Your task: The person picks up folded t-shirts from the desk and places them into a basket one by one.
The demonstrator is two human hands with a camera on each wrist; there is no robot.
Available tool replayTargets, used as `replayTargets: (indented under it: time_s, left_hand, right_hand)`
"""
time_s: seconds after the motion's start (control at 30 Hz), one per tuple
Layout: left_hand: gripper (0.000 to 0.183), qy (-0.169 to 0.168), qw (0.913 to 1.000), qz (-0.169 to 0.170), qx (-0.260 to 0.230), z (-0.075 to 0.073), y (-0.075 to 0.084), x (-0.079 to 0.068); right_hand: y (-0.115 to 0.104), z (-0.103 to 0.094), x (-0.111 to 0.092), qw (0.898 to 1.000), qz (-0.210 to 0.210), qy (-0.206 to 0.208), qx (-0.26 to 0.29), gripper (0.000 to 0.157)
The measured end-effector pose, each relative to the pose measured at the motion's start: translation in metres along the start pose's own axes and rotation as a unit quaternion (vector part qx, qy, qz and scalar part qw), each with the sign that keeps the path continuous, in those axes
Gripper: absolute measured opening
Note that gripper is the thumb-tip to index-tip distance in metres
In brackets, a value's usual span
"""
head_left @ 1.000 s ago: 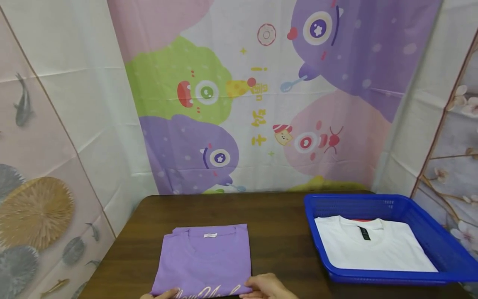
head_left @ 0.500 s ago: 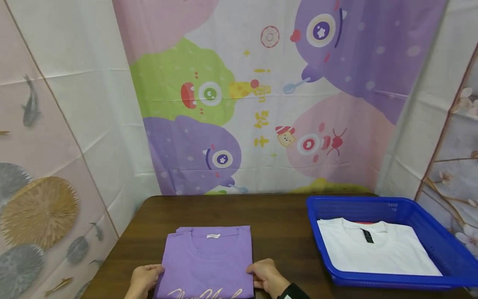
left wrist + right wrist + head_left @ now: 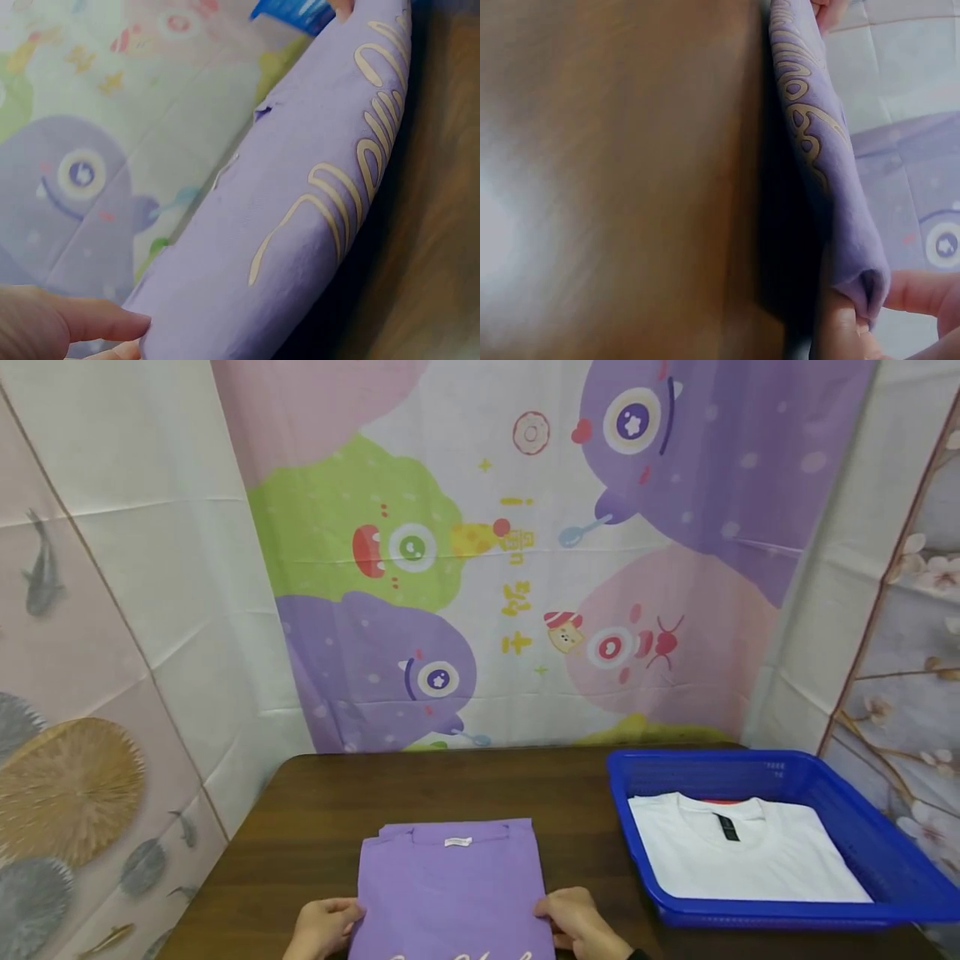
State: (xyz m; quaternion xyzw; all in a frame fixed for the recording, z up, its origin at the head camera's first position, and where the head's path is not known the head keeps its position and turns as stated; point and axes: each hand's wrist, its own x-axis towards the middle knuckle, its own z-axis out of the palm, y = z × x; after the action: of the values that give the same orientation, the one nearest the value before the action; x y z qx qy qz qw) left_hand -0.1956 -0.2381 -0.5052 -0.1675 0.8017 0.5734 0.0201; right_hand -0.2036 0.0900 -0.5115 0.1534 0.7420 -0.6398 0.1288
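A folded purple T-shirt (image 3: 453, 889) with cream script lettering lies toward the front of the table, its collar to the back. My left hand (image 3: 324, 927) pinches its left side edge. On the opposite edge, my right hand (image 3: 581, 922) pinches the cloth between thumb and fingers. From the right wrist, the T-shirt (image 3: 840, 172) looks rounded along its near fold, with a dark gap under it, so that part is off the table. The left thumb (image 3: 105, 324) presses on top of the cloth in the left wrist view.
On the right of the brown table (image 3: 337, 793) stands a blue plastic basket (image 3: 630, 827), holding a folded white T-shirt (image 3: 750, 860) with something red behind its collar. A printed curtain (image 3: 525, 693) hangs behind the table, and patterned cloth panels flank it.
Both hands have moved from the near corners to the sides of the purple T-shirt. It has shifted right, nearer the basket. The basket stays put.
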Motion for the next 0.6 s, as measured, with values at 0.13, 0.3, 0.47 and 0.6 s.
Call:
replayTargets:
  time_s: [0.13, 0.3, 0.47, 0.6]
  left_hand:
    - [0.029, -0.048, 0.9988, 0.005, -0.001, 0.018, 0.005, -0.007]
    - [0.036, -0.112, 0.9934, 0.016, 0.017, 0.039, 0.008, -0.017]
    - [0.044, -0.161, 0.9859, 0.018, 0.042, 0.053, 0.009, -0.021]
    - [0.044, -0.178, 0.9822, 0.021, 0.056, 0.061, 0.012, -0.020]
  right_hand:
    - [0.007, -0.026, -0.006, 0.999, 0.004, 0.016, -0.028, 0.004]
    - [0.014, -0.059, -0.013, 0.990, 0.009, 0.046, -0.136, 0.006]
    - [0.021, -0.089, -0.016, 0.961, -0.043, 0.001, -0.274, 0.028]
    - [0.020, -0.098, -0.017, 0.968, -0.057, -0.055, -0.240, 0.022]
